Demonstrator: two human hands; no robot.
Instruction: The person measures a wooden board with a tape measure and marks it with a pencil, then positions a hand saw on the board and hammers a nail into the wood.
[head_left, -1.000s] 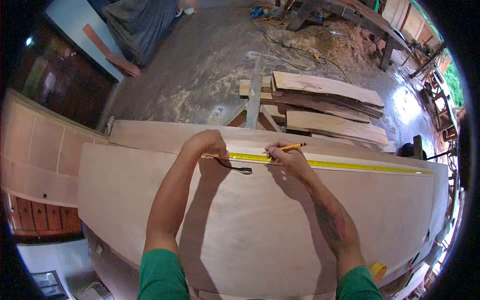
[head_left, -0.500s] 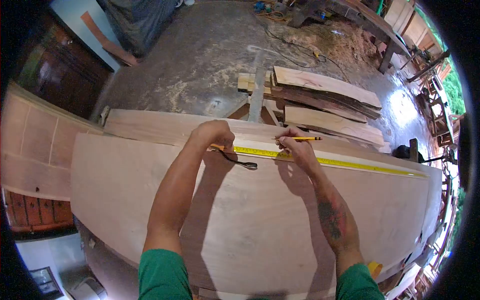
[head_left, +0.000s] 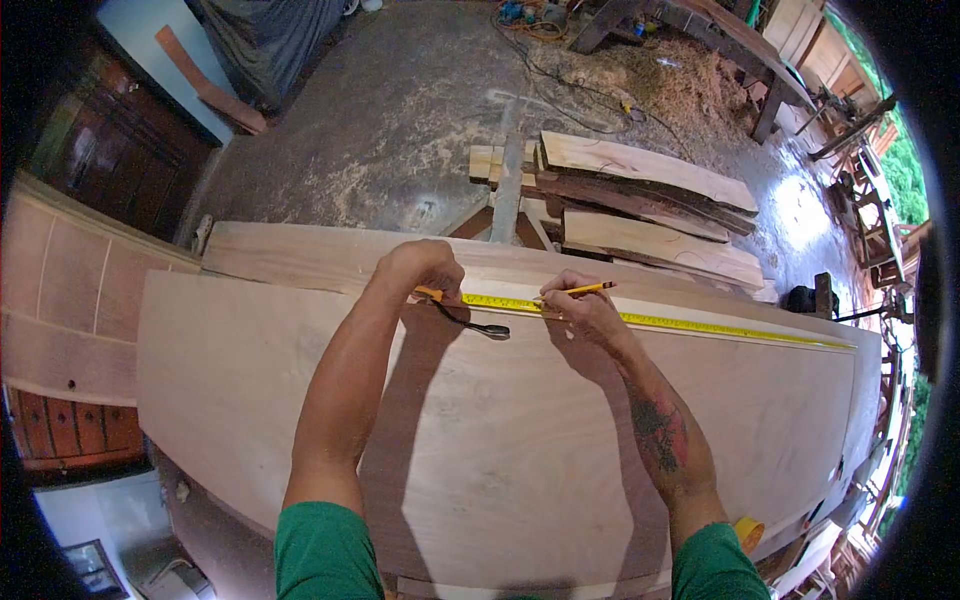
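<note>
A yellow tape measure (head_left: pixel 690 325) bears markings too small to read. The left hand (head_left: pixel 425 268) clasps it; the right hand (head_left: pixel 585 310) pinches a pencil (head_left: pixel 592 288).

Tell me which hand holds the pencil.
The right hand, with the yellow pencil in its grip; the left hand holds the tape instead.

Remotely, I see the tape measure (head_left: pixel 730 332) lying along the far side of the panel (head_left: pixel 500 430), the left hand (head_left: pixel 425 268) at its left end, the right hand (head_left: pixel 585 308) with the pencil (head_left: pixel 590 289) farther right, and stacked boards (head_left: pixel 650 170) beyond.
</note>
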